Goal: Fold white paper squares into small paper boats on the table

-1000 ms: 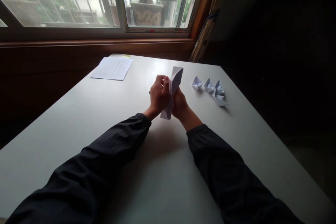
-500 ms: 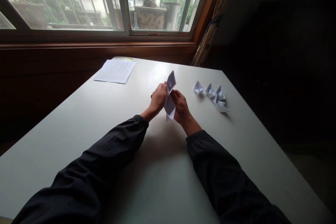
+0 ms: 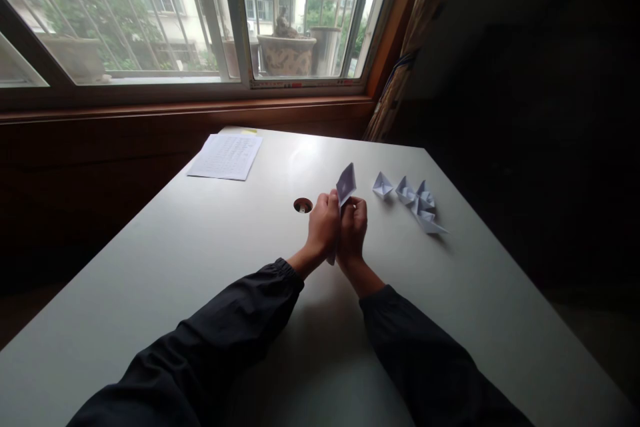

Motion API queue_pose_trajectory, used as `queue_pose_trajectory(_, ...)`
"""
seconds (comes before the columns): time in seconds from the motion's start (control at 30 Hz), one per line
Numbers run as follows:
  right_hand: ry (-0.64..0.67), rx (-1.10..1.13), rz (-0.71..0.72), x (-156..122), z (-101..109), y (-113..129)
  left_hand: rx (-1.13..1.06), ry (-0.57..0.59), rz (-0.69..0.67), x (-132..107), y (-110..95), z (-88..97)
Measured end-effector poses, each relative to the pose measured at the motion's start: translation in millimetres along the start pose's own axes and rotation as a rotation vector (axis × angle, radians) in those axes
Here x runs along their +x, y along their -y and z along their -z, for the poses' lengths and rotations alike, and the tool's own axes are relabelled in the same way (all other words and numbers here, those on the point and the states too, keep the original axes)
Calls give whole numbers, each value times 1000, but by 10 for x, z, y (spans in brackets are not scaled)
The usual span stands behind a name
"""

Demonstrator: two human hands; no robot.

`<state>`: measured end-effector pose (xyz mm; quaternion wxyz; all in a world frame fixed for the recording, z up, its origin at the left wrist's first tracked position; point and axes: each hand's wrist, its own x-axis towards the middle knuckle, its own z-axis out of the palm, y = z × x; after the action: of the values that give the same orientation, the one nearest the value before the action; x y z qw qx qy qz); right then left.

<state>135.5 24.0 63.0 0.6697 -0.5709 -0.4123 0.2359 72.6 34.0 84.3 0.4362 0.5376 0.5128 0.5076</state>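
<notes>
One folded sheet of white paper (image 3: 345,185) stands in a long, narrow shape between the person's hands, its creased upper end rising above the knuckles in bluish shade and a slim lower tip showing below the left hand (image 3: 324,227). It sits near the middle of a pale table (image 3: 150,307), just right of a round cable hole (image 3: 303,205); whether the lower tip touches the tabletop cannot be told. Four finished paper boats (image 3: 383,185) lie to the right, well apart from the hands: one stands alone, the next lies just beside it, and the last two touch in a small cluster. One printed sheet (image 3: 225,156) lies farther off near the table's far edge, with one small yellow slip (image 3: 249,131) just beyond it. Two hands are in view, both bare, and two dark sleeves (image 3: 240,320) cover the forearms, which angle inward from the lower corners. The left hand's fingers curl together, clamped on the paper, while those of the right hand (image 3: 353,230) bunch closed against its other side, their tips partly hidden. The wrists nearly meet, and both hands are raised over the table.
</notes>
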Motion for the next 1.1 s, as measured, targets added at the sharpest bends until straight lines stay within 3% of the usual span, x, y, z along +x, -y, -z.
queue_pose_trajectory(0.37,191,160,-9,170,14,286,-351,-30,1,65,-217,111)
queue_pose_trajectory(0.43,237,182,19,217,36,340,-460,30,40,73,-296,160)
queue_pose_trajectory(0.6,304,209,63,359,155,436,-614,336,104,103,-438,269)
queue_pose_trajectory(0.7,293,191,110,465,250,482,-651,414,81,121,-472,298)
queue_pose_trajectory(0.77,249,143,165,528,303,509,-619,369,1,139,-475,319)
queue_pose_trajectory(0.97,76,-148,424,598,372,544,-142,-22,-306,205,-448,456)
queue_pose_trajectory(1.1,-5,-229,511,602,395,493,132,-122,-417,247,-444,568)
